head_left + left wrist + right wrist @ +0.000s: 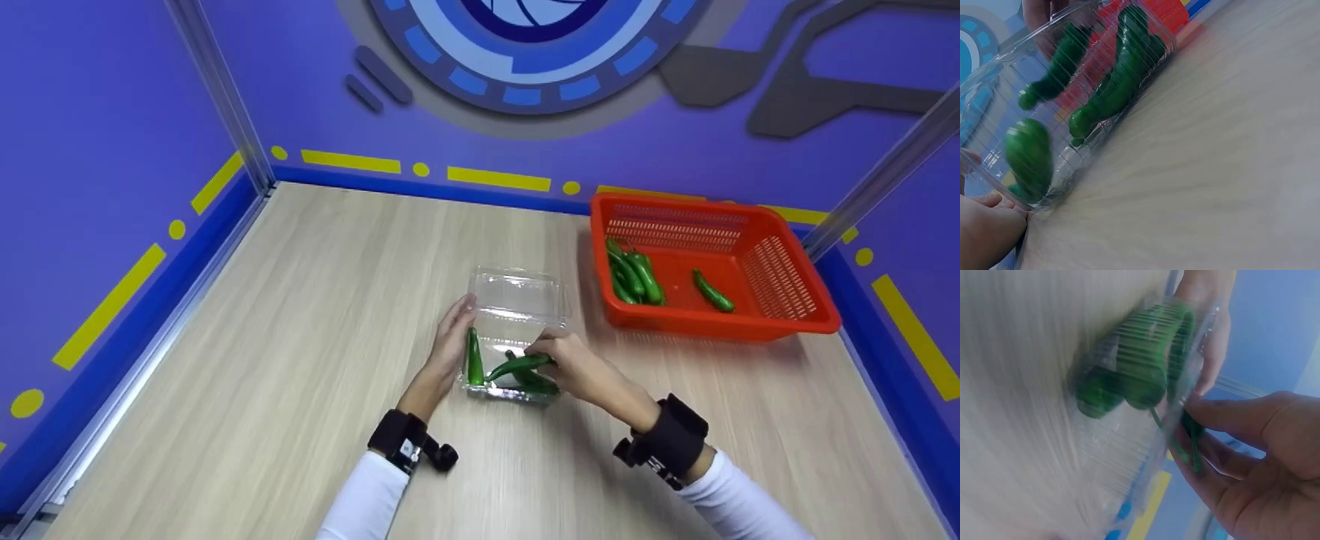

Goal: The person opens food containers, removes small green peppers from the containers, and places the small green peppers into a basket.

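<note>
A clear plastic clamshell box stands on the table with its lid folded back. My left hand holds the box at its left side, the thumb near a lower corner. Between the thumb and fingers of my right hand is the stem end of a green chili pepper, slanting over the box. Beneath it in the box lies another dark green pepper. One more pepper lies along the left wall. The right wrist view is blurred; my right hand is at the box's rim.
At the back right stands a red plastic basket with slotted walls. A cluster of green peppers lies at its left end, and a single pepper lies apart. Purple panels border the wooden table.
</note>
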The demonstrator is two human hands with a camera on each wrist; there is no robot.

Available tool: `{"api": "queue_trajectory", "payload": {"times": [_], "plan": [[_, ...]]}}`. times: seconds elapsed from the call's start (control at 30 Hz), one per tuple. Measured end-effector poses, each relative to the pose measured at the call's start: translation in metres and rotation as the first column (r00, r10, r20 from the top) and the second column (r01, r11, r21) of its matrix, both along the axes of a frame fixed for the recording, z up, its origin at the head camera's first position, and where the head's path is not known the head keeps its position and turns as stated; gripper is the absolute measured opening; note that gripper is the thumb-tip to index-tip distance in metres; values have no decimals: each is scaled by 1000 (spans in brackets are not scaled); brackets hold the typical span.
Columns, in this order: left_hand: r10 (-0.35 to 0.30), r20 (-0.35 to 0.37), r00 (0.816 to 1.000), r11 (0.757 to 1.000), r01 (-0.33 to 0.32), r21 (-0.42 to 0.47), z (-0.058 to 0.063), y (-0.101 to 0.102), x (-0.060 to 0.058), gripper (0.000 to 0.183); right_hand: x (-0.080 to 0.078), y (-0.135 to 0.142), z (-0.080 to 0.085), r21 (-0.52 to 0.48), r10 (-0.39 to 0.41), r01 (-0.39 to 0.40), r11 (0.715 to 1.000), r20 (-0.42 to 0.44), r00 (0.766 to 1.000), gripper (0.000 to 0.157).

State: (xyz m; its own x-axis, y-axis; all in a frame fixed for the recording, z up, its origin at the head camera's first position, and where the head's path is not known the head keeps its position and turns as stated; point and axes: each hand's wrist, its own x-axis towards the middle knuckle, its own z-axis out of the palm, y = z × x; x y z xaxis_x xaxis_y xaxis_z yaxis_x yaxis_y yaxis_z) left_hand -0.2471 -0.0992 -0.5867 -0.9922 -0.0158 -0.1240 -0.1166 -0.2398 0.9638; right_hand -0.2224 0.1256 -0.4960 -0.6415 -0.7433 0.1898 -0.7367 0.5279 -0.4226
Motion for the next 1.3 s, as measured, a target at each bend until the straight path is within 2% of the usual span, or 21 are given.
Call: {"api": "queue_trajectory", "payload": {"times": [0.13, 0.3, 0.43, 0.7, 0.93, 1.3], "plan": [[-1, 7, 1000, 1000, 1, -13, 0, -1, 1, 61, -1, 2, 7, -32, -39, 37, 999, -52, 998, 30], [2, 14, 1000, 1000, -2, -6, -1, 1, 0, 60, -2, 5, 11, -97, -137, 125, 987, -131, 982, 33], [0, 22, 1000, 1000, 0, -14, -1, 2, -1, 60, -3, 9, 15, -161, -201, 179, 971, -130, 971, 28], [2, 31, 1000, 1000, -1, -23, 0, 1, -2, 61, -8, 20, 30, -227, -250, 214, 950, -140, 958, 26], [4, 23, 1000, 1000, -4, -15, 0, -1, 0, 61, -10, 28, 42, -309, -301, 256, 916, -109, 947, 28], [18, 17, 1000, 1000, -18, 1, -1, 0, 0, 59, -7, 33, 50, -321, -338, 293, 901, -96, 936, 29]]}}
